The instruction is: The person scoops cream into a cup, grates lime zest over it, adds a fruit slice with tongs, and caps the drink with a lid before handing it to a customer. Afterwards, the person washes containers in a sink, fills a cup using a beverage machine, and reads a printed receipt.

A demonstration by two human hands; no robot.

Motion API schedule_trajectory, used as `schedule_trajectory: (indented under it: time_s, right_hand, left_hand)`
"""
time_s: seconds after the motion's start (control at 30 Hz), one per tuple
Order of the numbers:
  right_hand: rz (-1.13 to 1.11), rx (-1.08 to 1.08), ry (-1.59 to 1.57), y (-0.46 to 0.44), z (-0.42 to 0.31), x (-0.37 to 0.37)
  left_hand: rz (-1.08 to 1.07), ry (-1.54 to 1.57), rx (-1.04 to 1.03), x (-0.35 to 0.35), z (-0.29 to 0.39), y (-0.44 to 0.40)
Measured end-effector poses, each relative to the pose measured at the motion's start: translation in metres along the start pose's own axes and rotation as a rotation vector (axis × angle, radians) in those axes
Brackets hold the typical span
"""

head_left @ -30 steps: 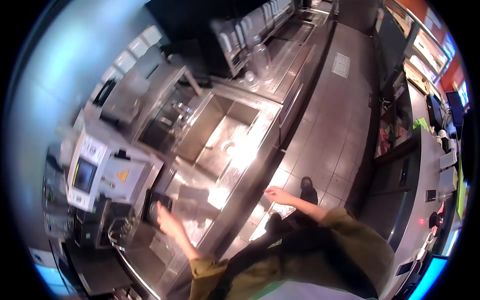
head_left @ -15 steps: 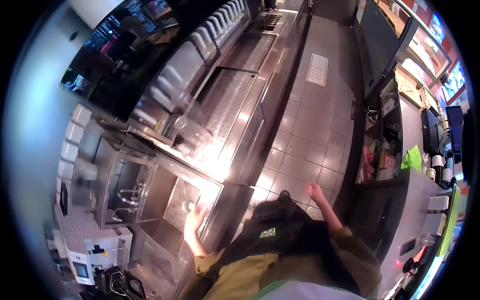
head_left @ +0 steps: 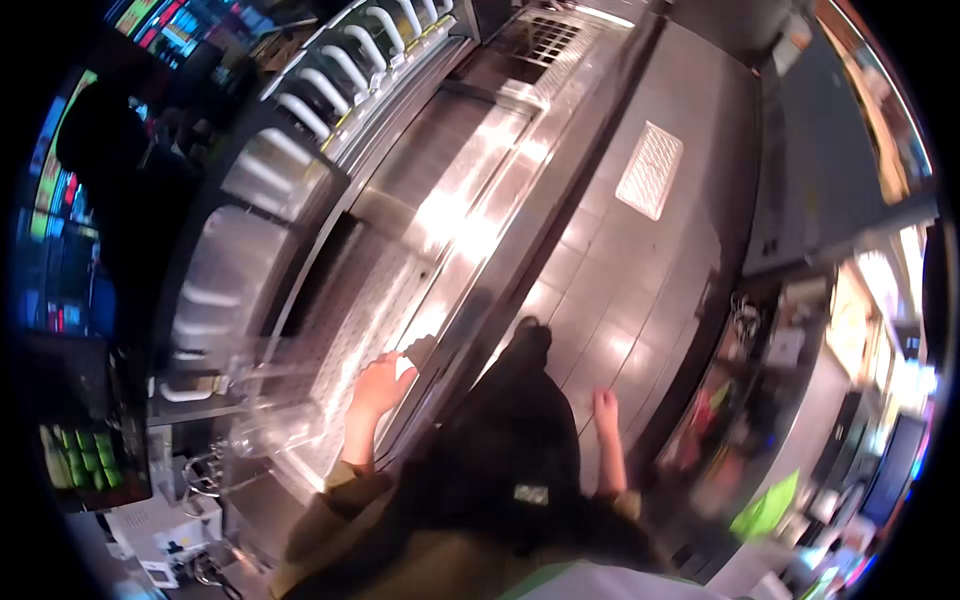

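My left hand (head_left: 382, 388) reaches out over the front part of a stainless steel counter (head_left: 452, 296), fingers stretched and thumb apart, with nothing visible in it. A dark patch that looks like its shadow lies just past the fingertips. Whether the hand touches the metal I cannot tell. Low on my other side, my right hand (head_left: 606, 408) hangs above the tiled floor with its fingers curled in and no object showing. To the left of my left hand, a blurred clear container (head_left: 275, 430) stands by a perforated metal tray (head_left: 350, 330).
White curved handles (head_left: 345, 70) line the counter's back. A metal floor plate (head_left: 650, 170) lies in the tiled aisle (head_left: 625, 290). Shelves (head_left: 715, 400) and a bright green cloth or paper (head_left: 765, 508) are on the right. A white machine (head_left: 160, 530) stands lower left.
I have moved forward along the aisle, and the view has turned. My left hand has gone from over the sink to over the counter. The sink is now mostly out of sight.
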State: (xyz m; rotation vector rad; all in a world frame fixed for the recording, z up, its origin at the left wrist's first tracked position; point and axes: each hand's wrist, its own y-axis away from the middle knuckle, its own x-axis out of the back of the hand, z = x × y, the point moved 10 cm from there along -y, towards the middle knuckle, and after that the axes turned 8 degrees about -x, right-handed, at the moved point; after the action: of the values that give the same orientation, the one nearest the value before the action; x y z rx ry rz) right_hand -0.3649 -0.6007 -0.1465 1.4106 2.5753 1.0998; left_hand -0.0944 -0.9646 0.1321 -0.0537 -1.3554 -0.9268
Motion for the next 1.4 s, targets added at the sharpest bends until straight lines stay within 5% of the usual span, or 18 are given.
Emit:
schedule_trajectory:
  time_s: [0.07, 0.1, 0.2, 0.27, 0.43, 0.53, 0.57, 0.6, 0.67, 0.83, 0.9, 1.03, 1.17, 1.3, 1.4]
  right_hand:
    - [0.041, -0.388, -0.175, 0.001, 0.052, 0.029]
    - [0.107, -0.416, -0.28, 0.0, 0.121, 0.042]
    - [-0.068, -0.751, 0.001, 0.021, 0.17, 0.079]
    - [-0.125, -0.864, 0.041, 0.009, 0.178, 0.105]
    - [-0.187, -0.894, 0.044, -0.092, 0.131, 0.177]
    - [-0.199, -0.809, -0.261, -0.209, 0.099, 0.213]
    - [-0.246, -0.803, -0.509, -0.252, 0.051, 0.209]
    - [-0.085, -0.586, -0.149, -0.317, -0.009, 0.24]
    - [-0.06, -0.381, -0.083, -0.424, -0.103, 0.264]
    - [0.053, 0.05, -0.166, -0.614, -0.378, 0.256]
    - [-0.123, 0.375, -0.247, -0.621, -0.496, 0.212]
    - [-0.408, 0.406, -0.044, -0.588, -0.603, 0.147]
    - [-0.403, 0.346, 0.015, -0.63, -0.534, 0.162]
    - [-0.393, 0.154, 0.535, -0.684, -0.393, 0.238]
    - [-0.486, -0.124, 0.67, -0.695, -0.345, 0.281]
  left_hand:
    - [0.049, -0.008, -0.181, 0.009, 0.071, -0.065]
    - [0.057, -0.023, -0.267, 0.015, 0.101, -0.085]
    - [-0.139, 0.096, -0.366, 0.017, 0.17, -0.147]
    - [-0.088, 0.047, -0.279, 0.027, 0.186, -0.186]
    - [-0.147, -0.247, -0.024, 0.041, 0.222, -0.246]
    - [-0.101, 0.06, -0.151, 0.079, 0.298, -0.272]
    - [-0.02, 0.184, -0.235, 0.104, 0.324, -0.287]
    - [-0.022, 0.218, -0.216, 0.124, 0.343, -0.295]
    - [0.07, 0.138, -0.248, 0.16, 0.362, -0.308]
    - [0.046, -0.115, 0.115, 0.249, 0.357, -0.334]
    - [0.392, -0.016, 0.071, 0.318, 0.376, -0.349]
    - [1.108, -0.044, -0.026, 0.462, 0.437, -0.356]
    - [1.309, -0.246, 0.188, 0.538, 0.449, -0.383]
    - [1.202, -0.343, 0.431, 0.539, 0.436, -0.403]
    - [1.078, -0.318, 0.399, 0.496, 0.433, -0.418]
